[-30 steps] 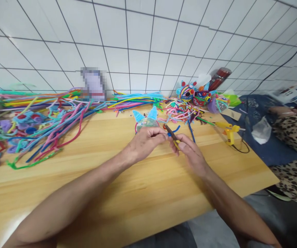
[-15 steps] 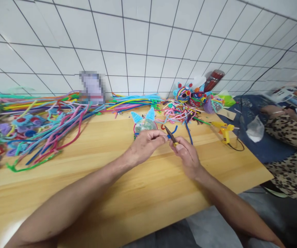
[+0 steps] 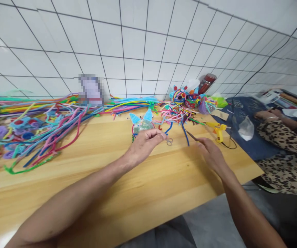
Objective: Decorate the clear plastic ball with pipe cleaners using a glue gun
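Observation:
Near the table's middle my left hand (image 3: 146,142) is closed in a pinch, with a short bit of blue pipe cleaner at its fingertips. Behind it a clear round ornament (image 3: 142,126) with two light-blue pipe-cleaner ears (image 3: 135,118) is partly hidden by the hand. My right hand (image 3: 212,153), blurred, is closed round a dark pointed tool (image 3: 191,135), its handle hidden in the palm. Two metal finger rings of scissors (image 3: 169,141) lie just right of my left fingertips. Blue pipe-cleaner pieces (image 3: 185,133) rest between the hands.
Heaped pipe cleaners (image 3: 52,127) cover the left side. Finished ornaments (image 3: 179,95) and a red flask (image 3: 207,82) stand by the tiled wall. A yellow glue gun (image 3: 218,131) with a cord lies right. Another person's sleeve (image 3: 280,137) is at far right.
My right hand has moved right with the pointed tool, away from my left fingertips, uncovering the scissor rings. My left hand stays in place, still pinching. The view has shifted slightly.

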A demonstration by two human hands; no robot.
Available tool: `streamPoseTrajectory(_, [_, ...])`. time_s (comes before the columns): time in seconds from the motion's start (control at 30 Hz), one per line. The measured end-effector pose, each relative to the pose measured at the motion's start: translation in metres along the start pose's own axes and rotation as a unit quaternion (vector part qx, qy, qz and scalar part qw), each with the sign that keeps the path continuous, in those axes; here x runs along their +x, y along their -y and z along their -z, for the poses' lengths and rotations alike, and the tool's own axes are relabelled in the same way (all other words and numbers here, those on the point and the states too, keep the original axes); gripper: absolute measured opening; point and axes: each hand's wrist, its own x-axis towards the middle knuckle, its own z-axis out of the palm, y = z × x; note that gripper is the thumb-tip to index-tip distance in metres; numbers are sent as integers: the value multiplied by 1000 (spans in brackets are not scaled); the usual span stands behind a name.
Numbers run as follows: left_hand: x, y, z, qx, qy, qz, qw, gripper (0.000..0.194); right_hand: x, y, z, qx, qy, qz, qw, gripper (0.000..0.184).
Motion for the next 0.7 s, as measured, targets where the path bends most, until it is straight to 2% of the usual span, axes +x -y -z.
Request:
streamPoseTrajectory(0.1, [-2,1,-4,-9,12,-4,1000,27,13,-33,-7,-60,-38,-35,997,36])
streamPoseTrajectory(0.2, [-4,5,-8,-11,24,1,1000,27,17,-29,-9,-62,-75,-22,995,37])
streamPoseTrajectory(0.27, [-4,10,-11,-5,32,4,999,28,13,-6,-10,19,-73,7,997,37])
streamPoseTrajectory(0.33, [-4,15,-14,1,49,6,999,31,6,27,-12,176,-27,22,984,36])
streamPoseTrajectory(0.4, [-3,21,-16,5,70,4,998,31,-1,65,-17,330,33,1,943,39])
streamPoseTrajectory(0.47, [-2,26,-18,14,81,-7,997,30,-6,97,-22,414,64,3,908,41])
streamPoseTrajectory(0.5, [-2,29,-19,20,80,-14,996,28,-8,110,-25,425,62,9,903,37])
streamPoseTrajectory(0.57, [0,32,-20,30,69,-23,997,28,-12,128,-27,388,26,47,920,29])
streamPoseTrajectory(0.63, [0,35,-21,33,57,-24,998,29,-14,134,-27,306,-22,110,945,21])
streamPoseTrajectory(0.7, [-1,36,-23,28,48,-30,998,30,-15,134,-26,256,-48,153,953,15])
